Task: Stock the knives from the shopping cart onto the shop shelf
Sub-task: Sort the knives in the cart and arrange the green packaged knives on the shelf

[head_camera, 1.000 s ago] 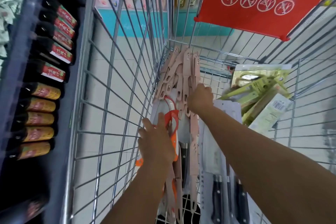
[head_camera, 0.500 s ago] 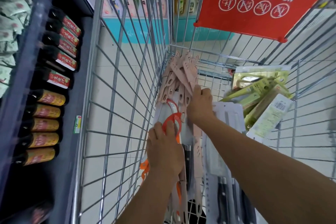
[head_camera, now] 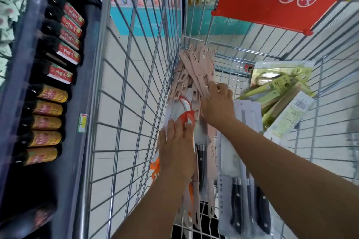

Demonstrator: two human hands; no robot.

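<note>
- Both hands down inside the wire cart [head_camera: 136, 87], centre of the frame.
- Left hand [head_camera: 176, 153], fingers spread flat, pressed on the orange knife pack [head_camera: 187, 117] at centre.
- Right hand [head_camera: 218, 103], fingers curled onto the pink knives [head_camera: 196, 68] piled just above centre.
- Black-handled knives [head_camera: 237, 200] on cards at lower right; green packs [head_camera: 275, 91] at right.
- Bottles [head_camera: 48, 93] shelved at left.

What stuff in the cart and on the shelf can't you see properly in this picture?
Head view only:
- Pink knives: the lower ones are hidden under the right hand.
- Orange-handled knife: mostly covered by the left hand.
- Black-handled knives: cut off by the bottom edge.
- Bottles: label writing is too small and blurred.
- Green packs: contents are blurred.
</note>
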